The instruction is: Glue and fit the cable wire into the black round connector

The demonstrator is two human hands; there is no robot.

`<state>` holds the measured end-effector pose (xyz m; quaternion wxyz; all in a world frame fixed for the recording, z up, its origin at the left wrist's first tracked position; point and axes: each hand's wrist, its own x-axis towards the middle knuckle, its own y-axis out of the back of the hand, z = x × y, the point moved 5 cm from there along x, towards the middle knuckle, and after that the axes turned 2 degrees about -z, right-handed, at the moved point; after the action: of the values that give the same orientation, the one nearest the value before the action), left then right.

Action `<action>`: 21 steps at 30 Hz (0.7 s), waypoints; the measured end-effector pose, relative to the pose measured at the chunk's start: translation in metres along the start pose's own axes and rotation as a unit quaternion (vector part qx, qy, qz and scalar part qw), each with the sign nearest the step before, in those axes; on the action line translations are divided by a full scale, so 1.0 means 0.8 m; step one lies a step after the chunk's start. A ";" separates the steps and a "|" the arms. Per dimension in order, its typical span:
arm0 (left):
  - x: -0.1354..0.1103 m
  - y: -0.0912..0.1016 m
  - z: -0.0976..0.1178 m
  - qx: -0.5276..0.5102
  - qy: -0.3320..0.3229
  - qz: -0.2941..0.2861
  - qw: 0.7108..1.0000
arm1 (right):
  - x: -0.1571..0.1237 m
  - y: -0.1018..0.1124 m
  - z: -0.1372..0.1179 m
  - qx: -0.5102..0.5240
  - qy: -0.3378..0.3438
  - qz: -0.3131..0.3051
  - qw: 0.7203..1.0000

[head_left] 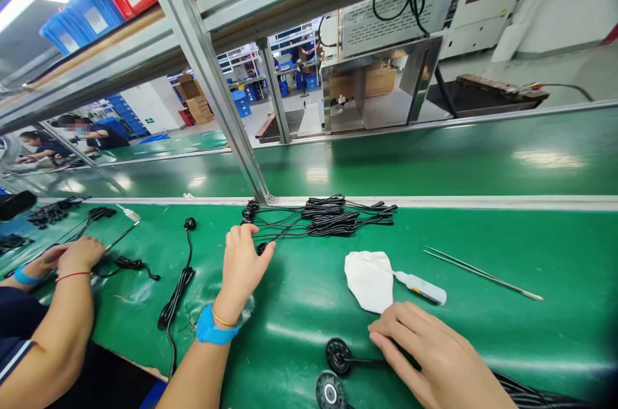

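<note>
Far left, a co-worker's hands (72,257) rest on the green desk (555,267) over a thin cable w/ a black plug (130,263); a loose coiled black cable (176,296) lies just right of them, its round end (190,223) further back.

The person's left hand (241,264), blue wristband on the wrist, reaches fwd to the near-left edge of the pile of bundled black cables (323,216). Fingers are curled down onto a small black end piece (261,247) and its wire; looks like a pinch, but the fingertips are hidden, so a firm grip can't be confirmed.

Centre: white cloth (369,280) w/ a small white applicator bottle (421,288) touching its right edge. Long thin metal tweezers (483,274) lie well apart to the right.

The right hand (434,357) sits low at the frame bottom, loosely closed over the stem of a round black disc part (338,355); a second disc (329,391) is just below, and a ribbed black cable (531,396) trails off right.

Risks, as a judgement: the bundles' thin leads cross each other, so drawing one out by its end could snag and drag neighbours along. The bottle is near the right hand; a careless sweep could knock it.
</note>
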<state>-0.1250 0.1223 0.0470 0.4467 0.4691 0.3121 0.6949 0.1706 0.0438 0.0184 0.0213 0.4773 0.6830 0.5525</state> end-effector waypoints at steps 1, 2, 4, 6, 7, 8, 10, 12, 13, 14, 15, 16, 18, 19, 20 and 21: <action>0.006 0.002 -0.013 0.019 0.011 -0.006 1.000 | 0.000 0.002 0.003 -0.004 -0.005 0.007 1.000; 0.011 0.003 -0.025 0.034 0.022 -0.013 0.999 | 0.000 0.004 0.007 -0.011 -0.008 0.016 1.000; 0.017 0.002 -0.047 0.055 0.046 -0.032 0.997 | 0.001 0.010 0.016 -0.033 -0.008 0.034 0.999; 0.019 -0.004 -0.065 0.062 0.069 -0.059 0.994 | 0.008 0.016 0.027 -0.070 -0.012 0.037 0.997; 0.020 -0.008 -0.072 0.062 0.078 -0.072 0.992 | 0.015 0.018 0.033 -0.092 -0.015 0.027 0.995; 0.021 -0.011 -0.078 0.061 0.086 -0.082 0.991 | 0.026 0.018 0.040 -0.116 -0.019 0.005 0.993; 0.021 -0.016 -0.087 0.055 0.097 -0.091 0.990 | 0.058 0.013 0.055 -0.159 -0.025 -0.048 0.986; 0.021 -0.018 -0.091 0.045 0.102 -0.088 0.990 | 0.098 0.003 0.071 -0.190 -0.028 -0.086 0.978; 0.021 -0.018 -0.092 0.037 0.103 -0.082 0.991 | 0.120 -0.003 0.079 -0.197 -0.028 -0.087 0.976; 0.021 -0.017 -0.091 0.028 0.104 -0.074 0.991 | 0.140 -0.010 0.087 -0.203 -0.026 -0.089 0.975; 0.020 -0.016 -0.091 0.017 0.105 -0.064 0.992 | 0.158 -0.018 0.094 -0.208 -0.021 -0.093 0.973; 0.020 -0.013 -0.089 0.003 0.105 -0.052 0.993 | 0.174 -0.026 0.100 -0.212 -0.017 -0.099 0.972; 0.019 -0.006 -0.087 -0.031 0.104 -0.021 0.994 | 0.195 -0.040 0.109 -0.217 -0.012 -0.107 0.970; 0.020 -0.002 -0.085 -0.052 0.105 -0.003 0.993 | 0.202 -0.044 0.110 -0.219 -0.011 -0.105 0.970; 0.020 0.002 -0.084 -0.075 0.105 0.015 0.992 | 0.207 -0.045 0.110 -0.219 -0.011 -0.099 0.971; 0.021 0.007 -0.083 -0.101 0.106 0.034 0.989 | 0.209 -0.043 0.108 -0.219 -0.014 -0.086 0.972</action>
<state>-0.1917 0.1347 0.0339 0.4326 0.3558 0.2696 0.7833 0.1060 0.2225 0.0414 0.1821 0.4076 0.5840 0.6780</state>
